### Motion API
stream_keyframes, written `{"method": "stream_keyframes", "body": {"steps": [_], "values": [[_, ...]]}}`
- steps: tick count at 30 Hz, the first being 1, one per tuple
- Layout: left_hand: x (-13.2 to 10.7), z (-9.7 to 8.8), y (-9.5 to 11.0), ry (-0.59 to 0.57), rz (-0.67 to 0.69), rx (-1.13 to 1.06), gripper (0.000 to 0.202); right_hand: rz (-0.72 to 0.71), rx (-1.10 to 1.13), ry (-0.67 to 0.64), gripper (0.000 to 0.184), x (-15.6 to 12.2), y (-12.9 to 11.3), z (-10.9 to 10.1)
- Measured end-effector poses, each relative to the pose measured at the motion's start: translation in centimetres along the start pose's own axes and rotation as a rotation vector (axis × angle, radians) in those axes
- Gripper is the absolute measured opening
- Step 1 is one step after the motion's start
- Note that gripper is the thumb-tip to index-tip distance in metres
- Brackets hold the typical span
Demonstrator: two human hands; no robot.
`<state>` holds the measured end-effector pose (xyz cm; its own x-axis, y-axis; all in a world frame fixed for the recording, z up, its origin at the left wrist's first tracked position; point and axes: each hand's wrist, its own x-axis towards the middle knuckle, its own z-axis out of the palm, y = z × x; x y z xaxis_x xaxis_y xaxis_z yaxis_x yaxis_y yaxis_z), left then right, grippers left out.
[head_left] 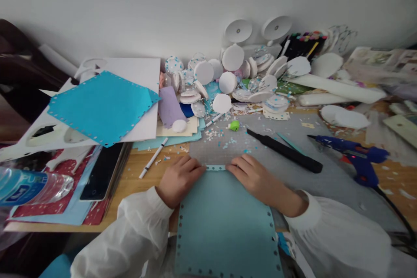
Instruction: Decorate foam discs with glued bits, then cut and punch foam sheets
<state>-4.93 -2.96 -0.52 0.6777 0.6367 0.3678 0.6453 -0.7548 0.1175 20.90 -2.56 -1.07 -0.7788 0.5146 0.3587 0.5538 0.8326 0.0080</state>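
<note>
A light blue paper sheet (224,221) with punched holes along its edges lies in front of me on a grey cutting mat (293,169). My left hand (178,179) presses its fingers together on the sheet's far left corner. My right hand (257,178) does the same on the far right corner. The sheet's far edge looks folded over between my fingertips. Both sleeves are white.
A second blue punched sheet (104,106) rests on white card at left. A pile of white foam discs (228,78) stands at the back. A black tool (283,150), a blue glue gun (355,156), a green cap (233,125), a white pen (153,158), a water bottle (29,186) and a phone (100,169) lie around.
</note>
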Motion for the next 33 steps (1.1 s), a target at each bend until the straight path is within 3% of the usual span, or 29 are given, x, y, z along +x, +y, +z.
{"method": "stream_keyframes", "body": {"steps": [12, 17, 23, 27, 33], "values": [[-0.5, 0.4, 0.5, 0.030, -0.057, 0.095, 0.024, 0.029, 0.020, 0.001, 0.031, -0.2, -0.3, 0.4], [-0.3, 0.0, 1.2, -0.081, -0.075, 0.121, 0.021, 0.070, 0.068, -0.019, 0.033, -0.4, -0.6, 0.5], [0.9, -0.7, 4.5, -0.225, -0.231, 0.203, 0.039, 0.135, 0.090, -0.034, 0.030, -0.4, -1.6, 0.7], [1.1, 0.1, 6.3, -0.232, -0.302, 0.199, 0.052, 0.196, 0.009, -0.074, 0.029, -0.5, -3.0, 0.8], [0.3, 1.9, 6.3, -0.207, -0.207, 0.083, 0.045, 0.230, -0.024, -0.010, 0.032, -1.0, -3.9, 1.3]]}}
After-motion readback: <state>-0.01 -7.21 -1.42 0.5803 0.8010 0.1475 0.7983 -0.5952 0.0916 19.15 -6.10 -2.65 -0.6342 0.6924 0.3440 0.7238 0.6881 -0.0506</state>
